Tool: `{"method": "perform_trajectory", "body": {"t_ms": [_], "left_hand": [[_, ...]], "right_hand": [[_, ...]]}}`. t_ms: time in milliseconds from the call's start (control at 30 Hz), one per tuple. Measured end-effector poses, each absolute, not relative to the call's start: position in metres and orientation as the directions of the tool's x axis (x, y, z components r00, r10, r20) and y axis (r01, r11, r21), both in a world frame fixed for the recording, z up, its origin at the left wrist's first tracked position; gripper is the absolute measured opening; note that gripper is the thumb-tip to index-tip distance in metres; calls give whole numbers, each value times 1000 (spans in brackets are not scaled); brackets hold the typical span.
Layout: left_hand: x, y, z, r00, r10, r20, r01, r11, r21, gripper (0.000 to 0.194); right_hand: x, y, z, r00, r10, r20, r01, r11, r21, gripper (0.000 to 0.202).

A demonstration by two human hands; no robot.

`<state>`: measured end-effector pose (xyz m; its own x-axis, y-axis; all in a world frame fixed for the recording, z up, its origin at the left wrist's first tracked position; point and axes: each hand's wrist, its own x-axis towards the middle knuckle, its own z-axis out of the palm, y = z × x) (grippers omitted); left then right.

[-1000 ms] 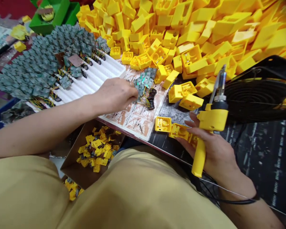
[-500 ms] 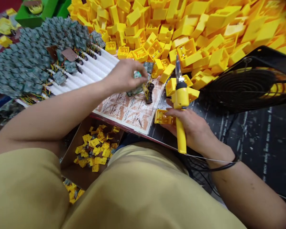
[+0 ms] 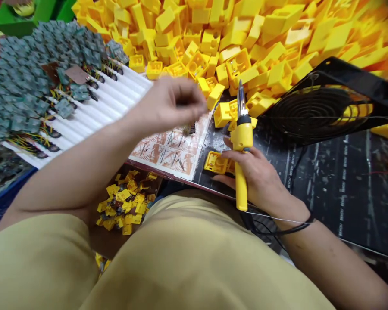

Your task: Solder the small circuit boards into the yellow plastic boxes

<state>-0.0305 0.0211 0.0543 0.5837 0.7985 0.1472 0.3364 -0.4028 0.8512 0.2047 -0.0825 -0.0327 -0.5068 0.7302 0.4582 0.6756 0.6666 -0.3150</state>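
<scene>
Beside right hand (image 3: pixel 261 181), yellow soldering iron (image 3: pixel 241 142), upright, tip possibly bare

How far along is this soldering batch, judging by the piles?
Done: a cardboard box below the table edge holds a small heap of assembled yellow parts. In hand: the right hand grips a yellow soldering iron over an open yellow housing; the blurred left hand lifts something small. Left: a large pile of yellow housings and many grey circuit boards.

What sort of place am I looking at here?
Probably a small electronics assembly bench: a heap of yellow housings, a pile of circuit boards, and a soldering iron in the right hand.
</scene>
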Motion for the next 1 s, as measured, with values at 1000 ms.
{"method": "perform_trajectory", "body": {"t_ms": [1000], "left_hand": [[-25, -41, -22, 437, 900, -12, -38, 31, 999, 61]], "right_hand": [[149, -74, -23, -129, 782, 609, 524, 576, -628, 35]]}}
